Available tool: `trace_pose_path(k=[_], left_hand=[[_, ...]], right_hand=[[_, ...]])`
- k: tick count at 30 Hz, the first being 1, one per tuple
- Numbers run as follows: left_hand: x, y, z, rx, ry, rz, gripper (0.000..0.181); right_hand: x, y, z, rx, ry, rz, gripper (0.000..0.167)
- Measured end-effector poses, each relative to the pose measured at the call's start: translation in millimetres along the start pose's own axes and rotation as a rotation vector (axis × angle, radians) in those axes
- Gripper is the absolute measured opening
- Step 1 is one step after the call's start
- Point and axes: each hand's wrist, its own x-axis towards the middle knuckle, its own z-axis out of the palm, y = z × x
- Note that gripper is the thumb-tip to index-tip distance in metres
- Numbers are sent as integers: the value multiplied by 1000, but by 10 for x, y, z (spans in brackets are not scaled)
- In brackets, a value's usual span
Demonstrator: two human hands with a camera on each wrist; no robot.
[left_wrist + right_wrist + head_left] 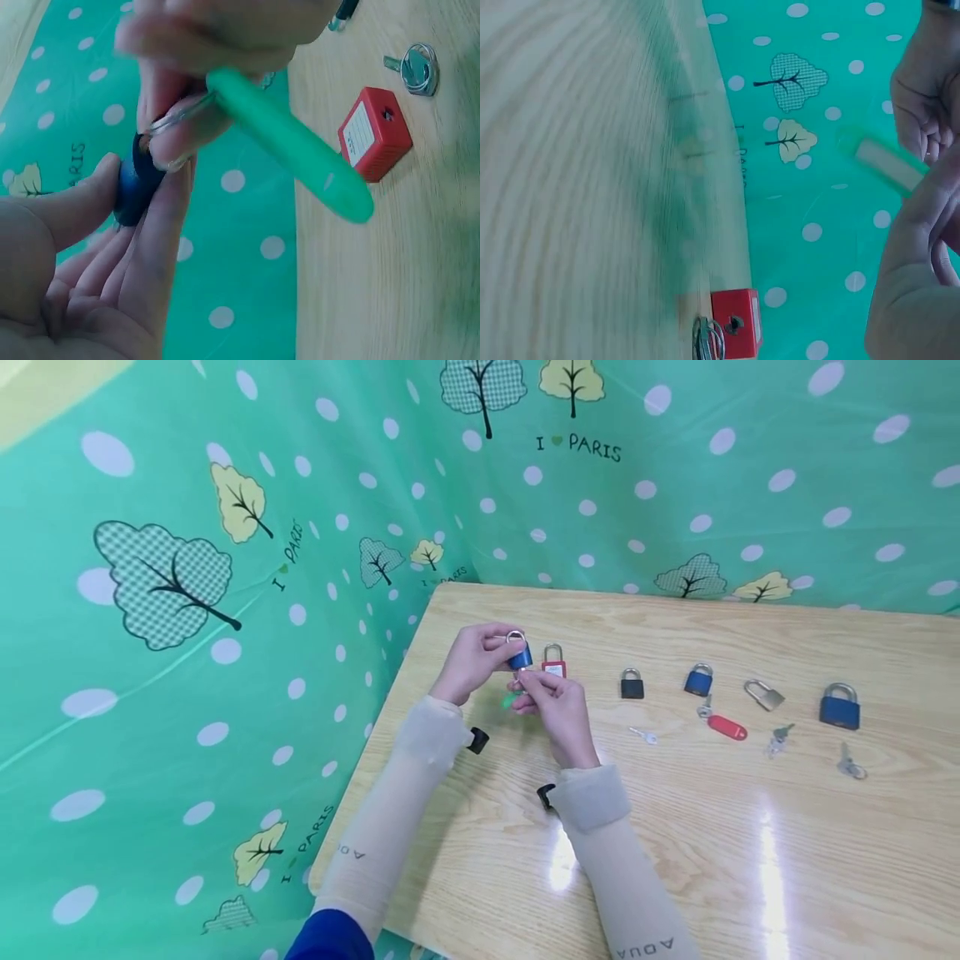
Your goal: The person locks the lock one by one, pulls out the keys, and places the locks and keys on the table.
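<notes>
In the head view my left hand [472, 662] grips a small blue padlock [521, 657] by its body, its silver shackle pointing up. Just beneath it, my right hand [561, 710] pinches a key at the padlock's underside; the fingers hide most of that key. A green key tag [300, 154] hangs from its metal ring [184, 114] in the left wrist view. How deep the key sits in the lock cannot be seen. Beside the hands, a red padlock [553, 662] stands on the table, with a ringed key [418, 69] near it.
To the right on the wooden table [712, 877] lie a black padlock [632, 685], a blue padlock [699, 680], a silver padlock [765, 695] and a larger blue padlock [839, 710]. Several keys lie before them, one with a red tag [727, 727]. Green patterned cloth [300, 485] hangs behind and left.
</notes>
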Motion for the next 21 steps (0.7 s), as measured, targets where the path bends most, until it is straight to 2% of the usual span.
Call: trace_pose_path(k=[4,6,10,14,17,21], left_hand=[[76,-1,-178,-66,123,-2,41],[122,-18,-267,-66,149,3,41],[231,-153,-357,60,67,-33,39],[350,-354,-351,215,14,-59,36],[441,-497,-333,312,-10,-68,34],[522,-615,-336,382,-30,-78,31]], right_hand=[[-8,81,84,-73,-41,60,32],[-1,123,131,-131,-86,101,31],[69,188,205,-195,-162,161,31],[153,230,238,-115,-209,274,33],[182,263,232,-53,-202,353,34],[206,310,225,-58,-217,359,39]])
